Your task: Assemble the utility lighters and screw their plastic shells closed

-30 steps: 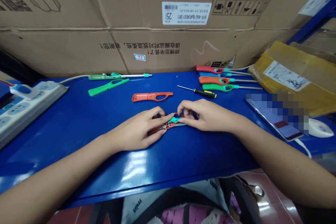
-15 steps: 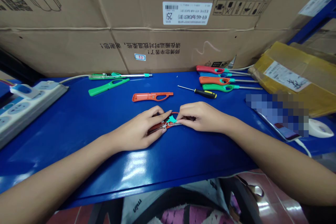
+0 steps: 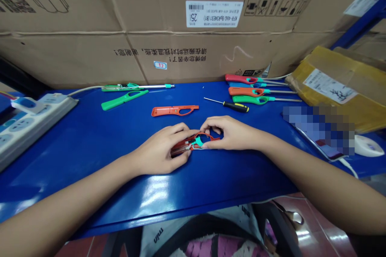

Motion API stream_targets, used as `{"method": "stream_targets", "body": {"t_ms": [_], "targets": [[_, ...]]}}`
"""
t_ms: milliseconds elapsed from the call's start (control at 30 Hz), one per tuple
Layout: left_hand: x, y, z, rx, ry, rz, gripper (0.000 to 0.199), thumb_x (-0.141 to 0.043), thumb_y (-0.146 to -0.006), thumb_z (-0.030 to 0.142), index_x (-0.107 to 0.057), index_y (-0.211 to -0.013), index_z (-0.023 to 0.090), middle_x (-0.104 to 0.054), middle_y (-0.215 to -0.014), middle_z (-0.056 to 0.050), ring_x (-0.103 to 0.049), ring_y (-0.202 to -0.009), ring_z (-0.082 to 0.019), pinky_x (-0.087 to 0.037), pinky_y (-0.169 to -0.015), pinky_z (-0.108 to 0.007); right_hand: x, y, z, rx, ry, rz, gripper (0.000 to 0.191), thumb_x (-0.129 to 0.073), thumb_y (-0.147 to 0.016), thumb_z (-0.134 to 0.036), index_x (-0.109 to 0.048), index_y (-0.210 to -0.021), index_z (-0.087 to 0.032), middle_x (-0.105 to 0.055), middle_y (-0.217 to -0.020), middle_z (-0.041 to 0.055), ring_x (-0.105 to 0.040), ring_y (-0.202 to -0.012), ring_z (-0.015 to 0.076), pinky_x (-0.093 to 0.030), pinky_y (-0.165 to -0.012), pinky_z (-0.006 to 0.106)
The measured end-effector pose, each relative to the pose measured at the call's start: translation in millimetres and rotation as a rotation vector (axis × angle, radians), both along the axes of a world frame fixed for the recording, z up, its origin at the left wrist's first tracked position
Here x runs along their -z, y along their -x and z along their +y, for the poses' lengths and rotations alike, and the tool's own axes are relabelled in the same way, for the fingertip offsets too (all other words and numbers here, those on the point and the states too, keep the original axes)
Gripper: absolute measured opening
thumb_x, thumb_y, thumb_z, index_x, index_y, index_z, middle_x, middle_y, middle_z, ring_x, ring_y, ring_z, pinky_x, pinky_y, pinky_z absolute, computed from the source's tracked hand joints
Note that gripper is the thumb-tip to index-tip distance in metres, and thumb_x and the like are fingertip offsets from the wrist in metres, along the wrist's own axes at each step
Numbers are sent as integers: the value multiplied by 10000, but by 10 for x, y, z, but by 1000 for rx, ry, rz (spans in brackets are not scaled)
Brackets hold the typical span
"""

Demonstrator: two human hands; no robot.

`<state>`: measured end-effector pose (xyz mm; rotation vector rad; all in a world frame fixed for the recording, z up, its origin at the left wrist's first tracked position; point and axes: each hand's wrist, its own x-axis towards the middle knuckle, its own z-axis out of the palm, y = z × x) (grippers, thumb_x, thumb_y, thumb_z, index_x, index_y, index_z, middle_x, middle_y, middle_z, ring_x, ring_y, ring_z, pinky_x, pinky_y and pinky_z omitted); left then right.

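My left hand (image 3: 161, 148) is closed on the handle end of an opened orange lighter shell (image 3: 180, 144), with small inner parts showing between thumb and fingers. A teal trigger (image 3: 199, 141) sits by the shell's finger loop, and a thin white wire runs beside it. My right hand (image 3: 233, 133) has its thumb against the trigger, its forefinger curled over the top of the loop. Behind my hands lies the other orange shell half (image 3: 161, 111), hollow side up. A screwdriver (image 3: 237, 107) with a black and yellow handle rests to its right.
Several assembled lighters (image 3: 245, 91) lie at the back right beside a taped yellow parcel (image 3: 364, 92). A phone (image 3: 319, 138) is at the right. Green lighter parts (image 3: 120, 101) lie back left, near a power strip (image 3: 36, 116). A large cardboard box (image 3: 99, 60) stands behind.
My right thumb and fingers have spread around the loop, with the thumb now at the trigger. More of the orange loop shows. My left hand keeps its hold.
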<state>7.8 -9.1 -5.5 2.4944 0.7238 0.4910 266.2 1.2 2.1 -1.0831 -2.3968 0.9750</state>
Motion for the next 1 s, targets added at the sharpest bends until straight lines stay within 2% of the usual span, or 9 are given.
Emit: {"method": "stream_targets", "body": {"t_ms": [200, 367, 600, 733, 1000], "targets": [[36, -30, 6, -65, 8, -54, 304, -564, -1001, 251, -625, -1295, 204, -713, -1127, -58, -678, -987, -191, -529, -895, -322, 3, 43, -29, -20, -23, 10, 229, -788, -841, -340, -689, -958, -171, -646, -850, -7, -561, -739, 128, -423, -700, 254], [47, -2, 51, 17, 47, -82, 321, -553, -1023, 248, -618, -1335, 215, -712, -1173, -74, -679, -1041, -188, -536, -915, -302, -22, 20, -25, -69, -42, -31, 281, -812, -837, -398, -684, -950, -175, -648, -863, 2, -582, -771, 141, -423, -713, 261], [53, 22, 80, 66, -6, -69, 344, -597, -1017, 315, -638, -1336, 194, -708, -1077, -85, -686, -922, -176, -544, -816, -271, -43, -7, -30, -171, -146, -88, 231, -777, -878, -391, -675, -851, -185, -649, -811, 0, -590, -763, 144, -377, -678, 262], [73, 9, 61, 32, -47, -85, 278, -593, -1024, 320, -676, -1255, 188, -719, -1047, -76, -689, -903, -168, -536, -802, -261, -50, 14, -65, -143, -243, -136, 209, -743, -899, -379, -661, -880, -188, -644, -814, -1, -592, -775, 148, -354, -669, 263], [121, 10, 67, 0, -16, -123, 232, -613, -1010, 289, -694, -1205, 193, -722, -1017, -61, -691, -877, -158, -535, -788, -256, -37, 65, -103, -111, -199, -113, 181, -709, -896, -361, -649, -938, -195, -647, -841, -3, -570, -736, 132, -344, -648, 251]]}}
